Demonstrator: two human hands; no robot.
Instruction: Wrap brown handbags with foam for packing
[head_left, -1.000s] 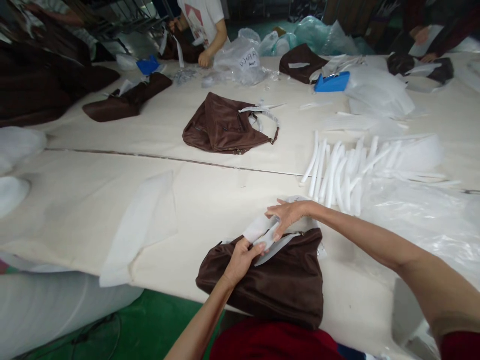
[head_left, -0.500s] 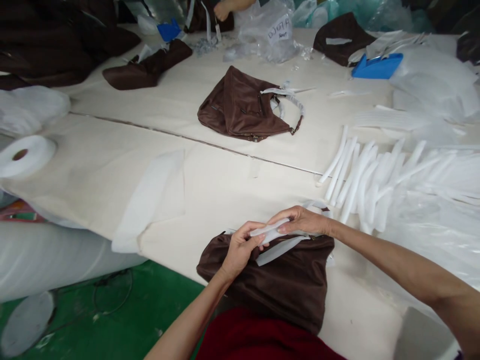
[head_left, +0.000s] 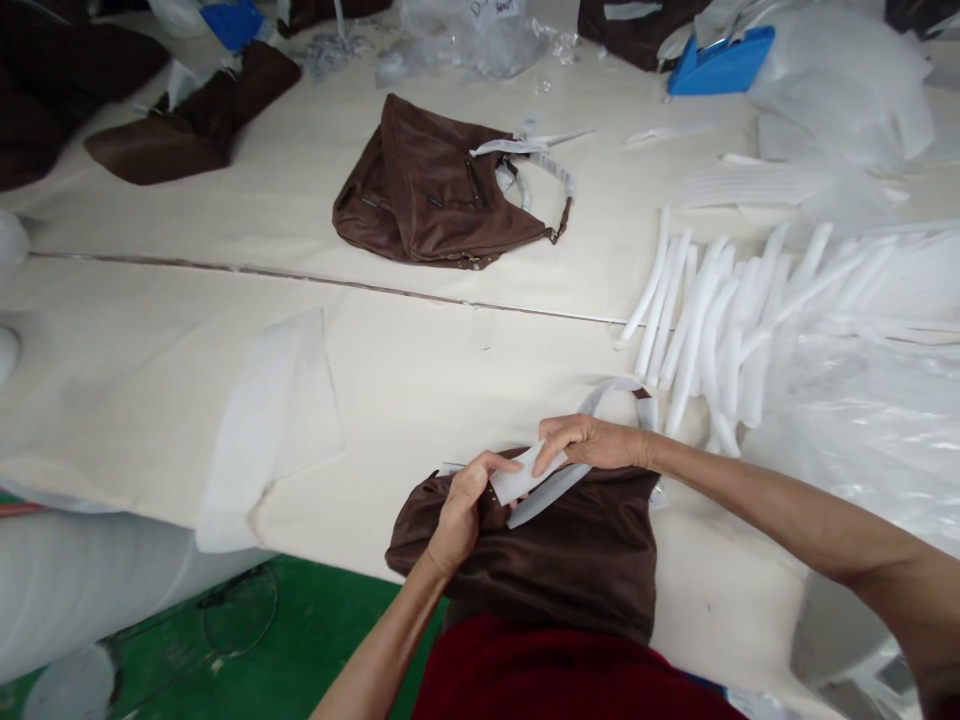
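Between my two hands is a small piece of white foam sheet (head_left: 517,482), held over the top of a dark brown handbag (head_left: 555,570). My left hand (head_left: 466,505) pinches its left end, thumb on top. The fingers of my right hand (head_left: 589,443) close on its right end. Beneath the sheet, a pale wrapped strap (head_left: 551,497) slants across the bag's opening and loops up behind my right hand. The bag lies on the table's near edge, against my red clothing.
A second brown handbag (head_left: 427,190) lies across the table seam. White foam rolls (head_left: 712,320) are piled at the right beside clear plastic sheets (head_left: 870,420). A white foam sheet (head_left: 259,420) hangs over the left edge. Blue holders (head_left: 720,62) and more brown bags (head_left: 187,125) lie farther back.
The foam piece, narrow and folded-looking before, now shows a flatter, wider face between my hands. My view has shifted downward and to the right; the co-worker's hand at the back is out of view.
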